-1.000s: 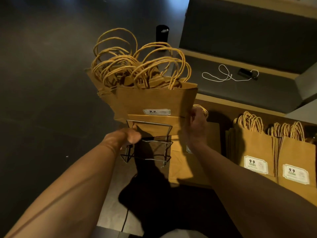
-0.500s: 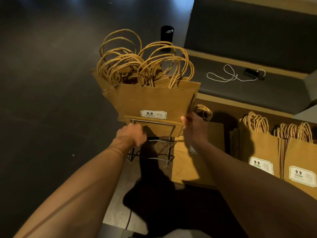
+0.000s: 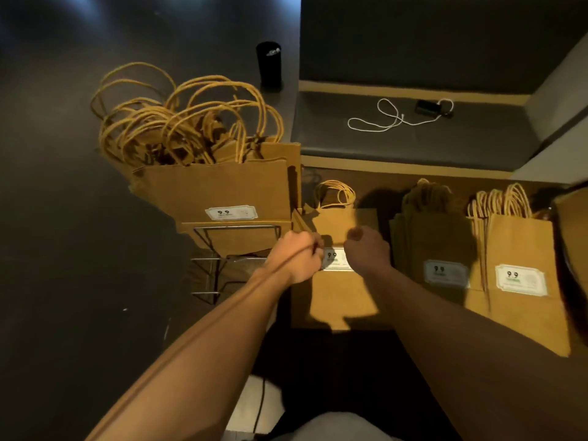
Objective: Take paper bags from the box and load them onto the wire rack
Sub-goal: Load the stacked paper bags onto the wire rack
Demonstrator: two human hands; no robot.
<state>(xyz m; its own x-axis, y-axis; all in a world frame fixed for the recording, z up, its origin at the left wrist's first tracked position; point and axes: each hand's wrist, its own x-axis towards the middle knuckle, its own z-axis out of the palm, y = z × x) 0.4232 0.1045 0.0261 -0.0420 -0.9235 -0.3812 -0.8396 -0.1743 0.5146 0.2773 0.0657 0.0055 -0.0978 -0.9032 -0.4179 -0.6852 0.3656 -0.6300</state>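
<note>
Head view. Your left hand (image 3: 300,257) and right hand (image 3: 366,249) hover together over the nearest stack of paper bags (image 3: 343,291) in the box (image 3: 569,237). Both show curled fingers, backs toward the camera. The left seems to pinch at the stack's left edge, beside the white label (image 3: 338,259); whether either hand actually has paper between its fingers I cannot tell, since the fingertips are hidden and blurred.

Risks from here, as judgement:
- Bags lie flat and close-packed. A pinch at one edge could lift several, or only one ply, and tear it.
- The stack's handles (image 3: 337,192) sit at the far end, beyond your hands. A lift by the body could leave them snagged on neighbouring stacks (image 3: 436,246).
- The wire rack (image 3: 222,259) stands just left of the box, already carrying a crowded bundle of loaded bags (image 3: 219,189) with tangled handle loops. Pushing more in from the front could tip it or spill bags onto the dark floor (image 3: 63,249).

The target stack lies directly beneath both hands, the label between them.
</note>
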